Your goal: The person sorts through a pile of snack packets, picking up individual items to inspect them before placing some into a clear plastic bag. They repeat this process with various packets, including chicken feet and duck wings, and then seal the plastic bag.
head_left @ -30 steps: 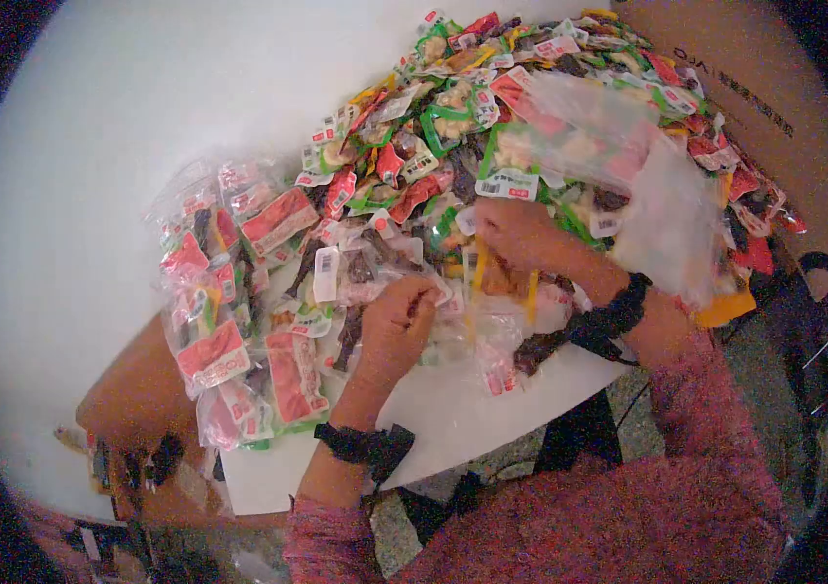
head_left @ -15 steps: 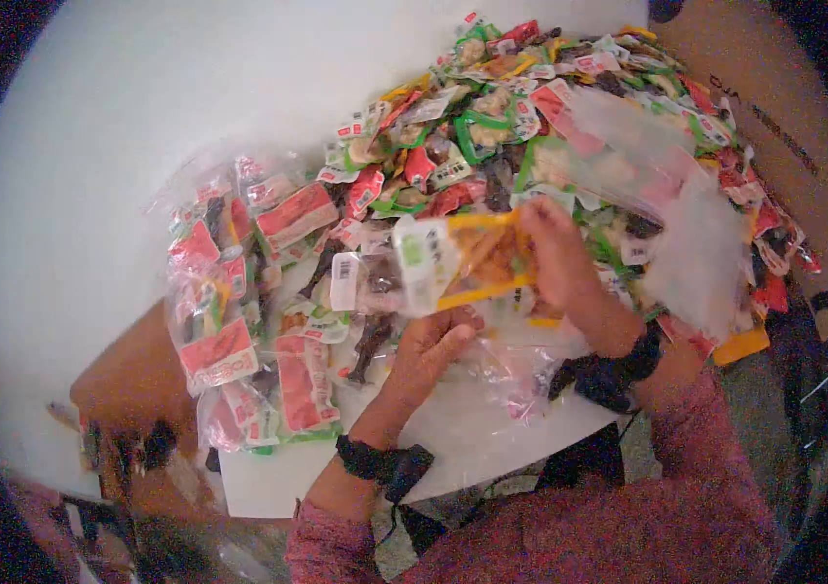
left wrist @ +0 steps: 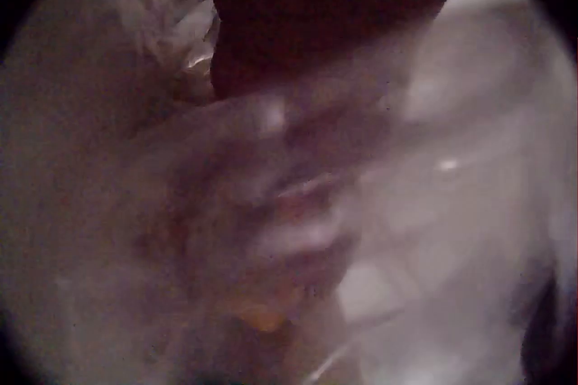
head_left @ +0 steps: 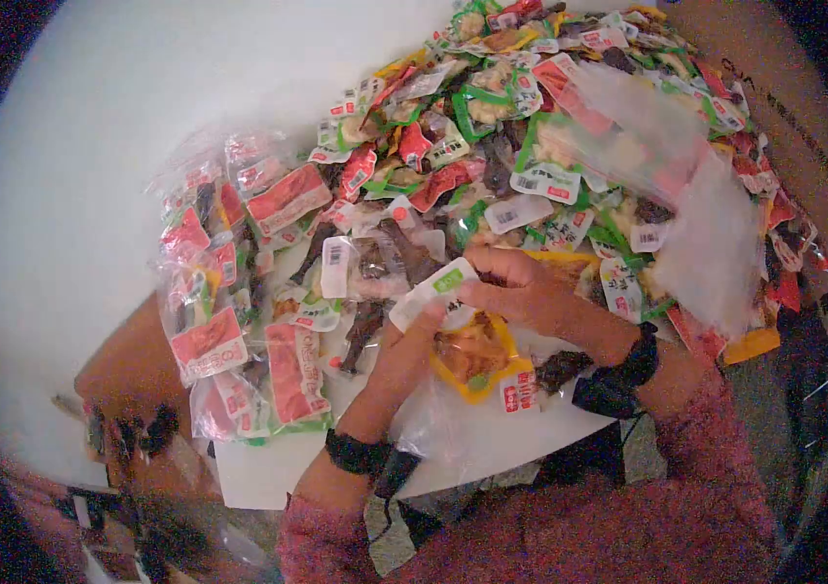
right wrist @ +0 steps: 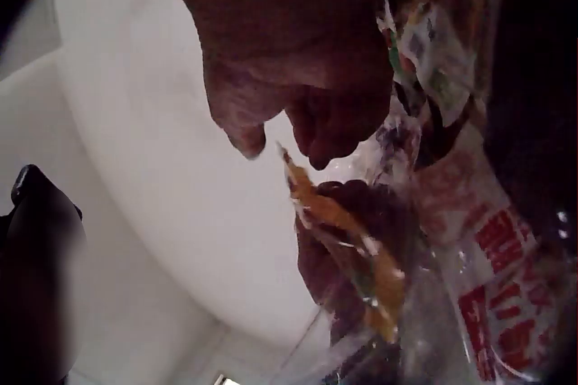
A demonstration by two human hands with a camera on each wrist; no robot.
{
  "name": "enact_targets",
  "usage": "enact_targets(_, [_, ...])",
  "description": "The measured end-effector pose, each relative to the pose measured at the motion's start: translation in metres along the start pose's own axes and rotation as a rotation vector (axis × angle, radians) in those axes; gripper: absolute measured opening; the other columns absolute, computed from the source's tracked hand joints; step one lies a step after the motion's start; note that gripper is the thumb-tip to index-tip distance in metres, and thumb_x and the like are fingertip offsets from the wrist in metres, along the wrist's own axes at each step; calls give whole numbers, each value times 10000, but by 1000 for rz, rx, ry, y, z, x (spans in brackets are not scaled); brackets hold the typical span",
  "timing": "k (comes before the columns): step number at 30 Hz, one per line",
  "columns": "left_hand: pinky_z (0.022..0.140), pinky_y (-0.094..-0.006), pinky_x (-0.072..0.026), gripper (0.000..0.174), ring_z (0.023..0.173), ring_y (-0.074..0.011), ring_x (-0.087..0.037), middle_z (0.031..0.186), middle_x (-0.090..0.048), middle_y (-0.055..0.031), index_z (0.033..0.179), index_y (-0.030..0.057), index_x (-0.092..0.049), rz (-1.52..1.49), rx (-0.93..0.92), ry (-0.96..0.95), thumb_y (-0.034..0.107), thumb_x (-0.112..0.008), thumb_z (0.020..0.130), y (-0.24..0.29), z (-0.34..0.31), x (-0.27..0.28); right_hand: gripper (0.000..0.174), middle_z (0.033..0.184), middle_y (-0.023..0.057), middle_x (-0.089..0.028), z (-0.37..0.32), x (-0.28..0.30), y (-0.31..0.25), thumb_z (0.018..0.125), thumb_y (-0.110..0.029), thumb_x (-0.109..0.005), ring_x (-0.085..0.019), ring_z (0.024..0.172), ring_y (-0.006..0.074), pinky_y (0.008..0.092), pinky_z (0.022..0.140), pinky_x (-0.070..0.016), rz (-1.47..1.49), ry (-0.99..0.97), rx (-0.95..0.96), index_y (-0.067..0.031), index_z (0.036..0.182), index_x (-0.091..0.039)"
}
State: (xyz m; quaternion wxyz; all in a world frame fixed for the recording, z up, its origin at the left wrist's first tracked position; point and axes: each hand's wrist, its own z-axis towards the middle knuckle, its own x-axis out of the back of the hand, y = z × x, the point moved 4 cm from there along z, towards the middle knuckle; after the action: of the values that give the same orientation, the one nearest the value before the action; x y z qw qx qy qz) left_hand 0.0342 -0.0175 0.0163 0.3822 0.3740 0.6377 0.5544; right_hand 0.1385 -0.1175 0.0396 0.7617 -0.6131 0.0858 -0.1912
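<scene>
My right hand (head_left: 531,292) pinches a food packet by its white end (head_left: 436,295), which carries a green mark. Below my hands shows the packet's yellow-edged part (head_left: 477,358), brown food inside, with clear film about it. My left hand (head_left: 412,336) grips a clear plastic bag (head_left: 433,419) close beside that white end; most of its fingertips are hidden. In the left wrist view, blurred film (left wrist: 298,186) covers much of the picture. The right wrist view has the packet's orange-yellow edge (right wrist: 339,222) between both hands.
A large heap of sealed food packets (head_left: 492,97) spreads across the white table (head_left: 142,107). Clear bags (head_left: 716,243) lie on its right side. Filled clear bags of packets (head_left: 205,341) stand at the left, a brown rounded shape (head_left: 132,365) behind them. Brown cardboard (head_left: 774,88) borders the right.
My right hand lifts the yellow-edged packet from the heap and brings it down to my left hand. The packet turns from lying level to hanging over the clear bag.
</scene>
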Motion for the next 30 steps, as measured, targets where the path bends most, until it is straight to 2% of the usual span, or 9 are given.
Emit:
enact_targets(3, [759, -271, -428, 267, 879, -127, -524, 949, -547, -40, 1032, 27, -493, -277, -32, -95, 223, -425, 864, 0, -1, -3, 145, 729, -53, -439, 0, 4, 5, 821, -180, -501, -392, 687, 22, 186, 581, -354, -102, 65, -2, -36, 837, -508])
enact_targets(6, [743, -269, -432, 235, 869, -125, -522, 949, -544, -46, 1008, 22, -498, -194, 41, -24, 184, -429, 852, 1, -2, 2, 159, 706, -53, -438, 4, 9, 23, 828, -184, -487, -397, 657, 22, 181, 555, -356, -68, 237, 119, -30, 852, -520])
enact_targets(9, [749, -259, -425, 222, 862, -119, -524, 956, -548, -51, 1001, 21, -503, -81, -78, -205, 157, -438, 838, -15, 5, 16, 177, 678, -54, -426, 3, 7, 11, 836, -193, -470, -386, 618, 21, 182, 525, -354, 139, 223, 13, -26, 845, -527])
enact_targets(13, [750, -242, -416, 205, 846, -105, -521, 934, -549, -40, 985, 26, -510, -127, -132, -192, 151, -447, 833, -18, 4, 10, 186, 667, -55, -419, 1, 7, 5, 839, -202, -462, -379, 606, 16, 184, 508, -351, 203, 233, 16, -28, 816, -523])
enact_targets(19, [711, -234, -409, 172, 797, -92, -502, 871, -534, -21, 922, 23, -514, -231, -64, -47, 154, -440, 838, -3, 1, 0, 195, 654, -38, -412, 2, 14, 8, 831, -204, -474, -378, 599, 29, 189, 491, -337, -134, 259, 122, -16, 804, -518])
enact_targets(22, [694, -244, -408, 202, 788, -94, -497, 869, -531, -28, 913, 21, -514, -46, 24, 74, 189, -419, 853, -9, 3, 10, 196, 685, -16, -449, -1, 11, 4, 823, -200, -486, -412, 634, 39, 200, 533, -368, -63, 220, -12, -9, 832, -525])
enact_targets(25, [682, -237, -402, 230, 776, -89, -488, 844, -528, -28, 920, 11, -505, 20, 73, 35, 213, -414, 860, -11, 4, 12, 204, 751, 9, -493, -2, 12, 6, 821, -192, -490, -451, 700, 56, 225, 602, -400, -261, 242, 105, -3, 886, -530])
enact_targets(28, [655, -227, -404, 240, 736, -81, -491, 799, -541, -20, 880, 1, -526, -36, -118, 0, 219, -429, 856, -20, 9, 12, 220, 829, 36, -519, -4, 12, 7, 819, -171, -486, -476, 763, 79, 247, 666, -412, -514, 287, 340, 4, 945, -527])
enact_targets(30, [619, -224, -409, 257, 685, -72, -490, 748, -547, -4, 820, 0, -552, 272, -120, -215, 228, -439, 853, -10, 4, 2, 239, 828, 62, -538, 4, 19, 30, 804, -198, -501, -495, 752, 113, 243, 669, -420, -61, 275, -24, 12, 914, -522])
